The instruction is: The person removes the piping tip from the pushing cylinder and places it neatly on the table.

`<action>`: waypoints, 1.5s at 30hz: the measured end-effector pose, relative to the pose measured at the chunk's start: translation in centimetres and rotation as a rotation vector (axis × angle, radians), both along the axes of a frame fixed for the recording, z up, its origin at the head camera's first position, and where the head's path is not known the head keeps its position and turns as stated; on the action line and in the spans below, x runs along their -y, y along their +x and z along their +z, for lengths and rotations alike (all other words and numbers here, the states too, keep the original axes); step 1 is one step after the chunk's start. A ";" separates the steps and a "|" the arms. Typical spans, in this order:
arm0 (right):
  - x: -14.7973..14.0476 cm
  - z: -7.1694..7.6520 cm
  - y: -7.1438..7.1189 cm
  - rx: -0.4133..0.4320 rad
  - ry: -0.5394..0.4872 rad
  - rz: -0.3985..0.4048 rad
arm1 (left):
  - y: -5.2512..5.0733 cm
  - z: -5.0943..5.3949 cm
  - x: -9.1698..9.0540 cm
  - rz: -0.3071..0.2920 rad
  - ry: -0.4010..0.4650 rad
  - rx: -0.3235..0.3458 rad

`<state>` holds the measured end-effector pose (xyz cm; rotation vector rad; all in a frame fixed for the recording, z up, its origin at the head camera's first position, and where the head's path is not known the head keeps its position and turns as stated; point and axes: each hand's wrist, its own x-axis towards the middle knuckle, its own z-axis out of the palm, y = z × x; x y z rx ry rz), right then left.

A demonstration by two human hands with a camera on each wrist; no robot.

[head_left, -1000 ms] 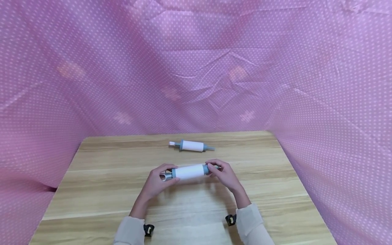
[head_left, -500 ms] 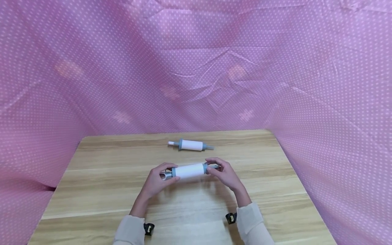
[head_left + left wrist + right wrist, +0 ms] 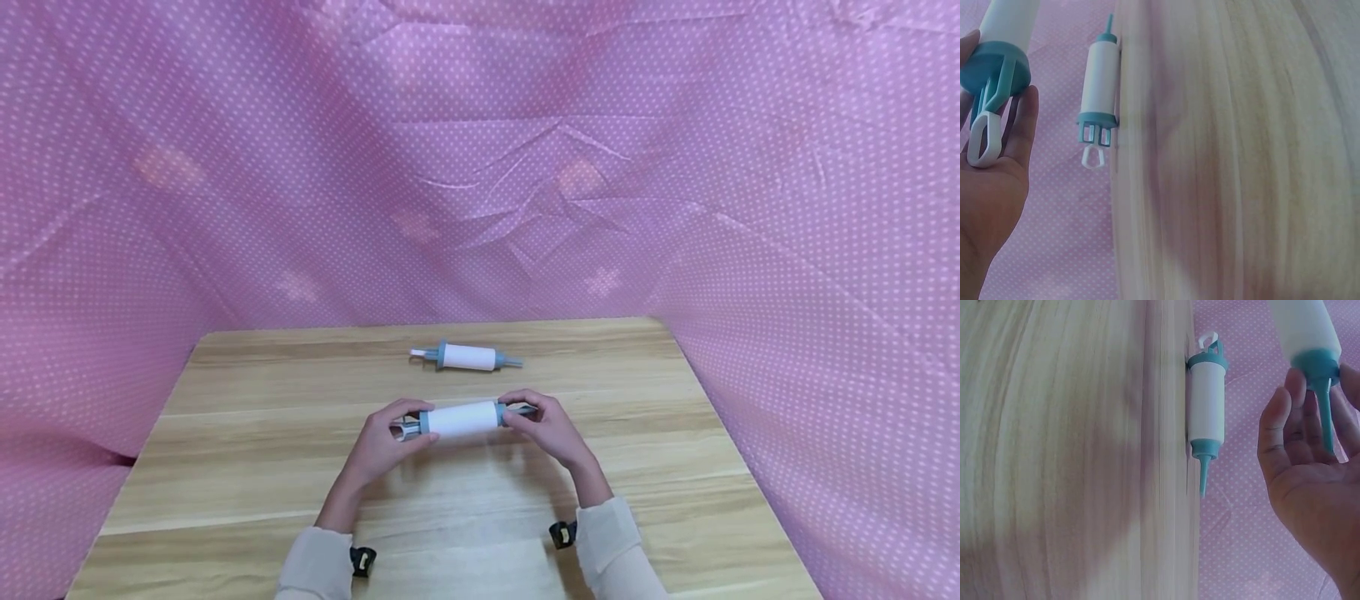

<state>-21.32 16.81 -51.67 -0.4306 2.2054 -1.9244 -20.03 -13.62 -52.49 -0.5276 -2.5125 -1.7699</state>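
Head view: we hold the white-barrelled syringe-like tube (image 3: 463,418) crosswise, apparently raised above the wood-grain tabletop (image 3: 247,475). Our left hand (image 3: 381,443) pinches the teal collar (image 3: 990,59) at the looped pull (image 3: 975,147); our right hand (image 3: 551,429) pinches the nozzle-end collar (image 3: 1316,362). Gripping both ends presumably balances the barrel. Beyond lies a matching tube (image 3: 469,357), likely placed there to leave us handling room.

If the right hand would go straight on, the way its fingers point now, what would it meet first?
First the held white tube: the right hand grips its teal nozzle end. Beyond, the line seems to run along the tube toward the left hand, though depth is hard to judge.
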 end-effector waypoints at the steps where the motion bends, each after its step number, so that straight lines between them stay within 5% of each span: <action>1: 0.0 0.0 0.0 0.004 -0.008 0.000 | 0.0 0.0 0.0 0.006 -0.004 0.001; 11: 0.1 -0.4 -0.1 0.056 -0.006 -0.019 | 1.0 2.1 -0.8 0.018 -0.041 0.001; 20: 0.0 -0.2 0.0 -0.004 -0.005 -0.006 | 0.2 0.1 -0.2 0.026 -0.023 0.002; 28: 0.2 -0.3 -0.1 0.058 0.002 -0.015 | 0.1 0.1 -0.2 0.025 -0.004 -0.006; 45: -0.4 -0.5 -0.1 0.025 -0.006 0.009 | 0.4 -0.3 -0.5 0.027 -0.033 -0.016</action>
